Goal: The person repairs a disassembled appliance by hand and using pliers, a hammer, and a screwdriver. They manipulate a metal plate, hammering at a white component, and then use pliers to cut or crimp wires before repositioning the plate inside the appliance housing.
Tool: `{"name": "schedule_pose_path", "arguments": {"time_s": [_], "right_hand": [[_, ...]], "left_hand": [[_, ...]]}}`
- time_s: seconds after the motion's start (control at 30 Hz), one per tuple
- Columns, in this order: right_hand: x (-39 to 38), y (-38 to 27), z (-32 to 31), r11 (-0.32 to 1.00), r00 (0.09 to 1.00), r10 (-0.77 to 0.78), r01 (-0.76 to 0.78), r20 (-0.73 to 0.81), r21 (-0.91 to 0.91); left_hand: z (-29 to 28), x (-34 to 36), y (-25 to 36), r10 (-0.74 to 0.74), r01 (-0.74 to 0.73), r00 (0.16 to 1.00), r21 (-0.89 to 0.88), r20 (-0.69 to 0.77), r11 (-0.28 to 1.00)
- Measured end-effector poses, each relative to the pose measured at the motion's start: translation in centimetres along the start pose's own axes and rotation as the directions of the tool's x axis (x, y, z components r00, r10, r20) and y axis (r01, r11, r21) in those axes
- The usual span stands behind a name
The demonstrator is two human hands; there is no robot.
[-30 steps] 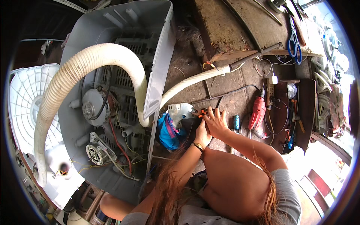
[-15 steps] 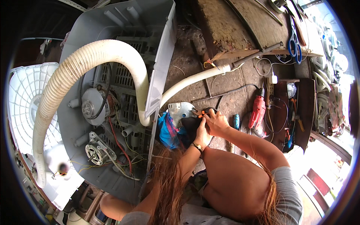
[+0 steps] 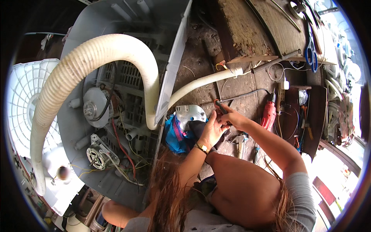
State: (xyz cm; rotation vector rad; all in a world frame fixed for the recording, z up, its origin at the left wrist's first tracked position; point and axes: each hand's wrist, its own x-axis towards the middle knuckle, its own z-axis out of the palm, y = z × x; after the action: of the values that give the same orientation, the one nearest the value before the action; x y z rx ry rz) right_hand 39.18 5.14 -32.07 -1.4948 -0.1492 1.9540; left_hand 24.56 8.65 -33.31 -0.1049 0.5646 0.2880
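Observation:
A slim dark-handled hand tool is in my right hand, its reddish tip pointing up and away from me. The fingers hide much of it, so its exact kind is unclear. My left hand is close against the right, palm turned up and thumb stretched out; nothing shows in its palm. Just left of the hands lies a silver metal plate with a rounded edge and holes. Blue cloth and a dark grey piece lie below the plate, beside my left wrist.
On my left, a large grey plastic housing holds motors and loose wires. A cream corrugated hose arches over it. To the right are a red power drill, pliers, an open tool box and blue scissors.
My right hand has turned and shifted slightly right with the tool, whose tip now points upward. My left hand has loosened its fingers. The whole view has shifted a little.

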Motion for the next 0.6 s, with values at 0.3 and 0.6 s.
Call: {"name": "schedule_pose_path", "arguments": {"time_s": [0.3,0.6], "right_hand": [[-3.3,4.3,4.2,0.021,0.903,-0.412,-0.124,-0.121,-0.992],[-0.7,6.7,4.3,-0.136,0.835,-0.550,-0.116,-0.022,-0.984]], "left_hand": [[-5.9,1.1,-4.8,-0.087,0.016,0.930,-0.196,-0.358,0.981],[-5.6,0.3,-4.6,-0.032,-0.024,0.934,-0.152,-0.356,0.988]]}}
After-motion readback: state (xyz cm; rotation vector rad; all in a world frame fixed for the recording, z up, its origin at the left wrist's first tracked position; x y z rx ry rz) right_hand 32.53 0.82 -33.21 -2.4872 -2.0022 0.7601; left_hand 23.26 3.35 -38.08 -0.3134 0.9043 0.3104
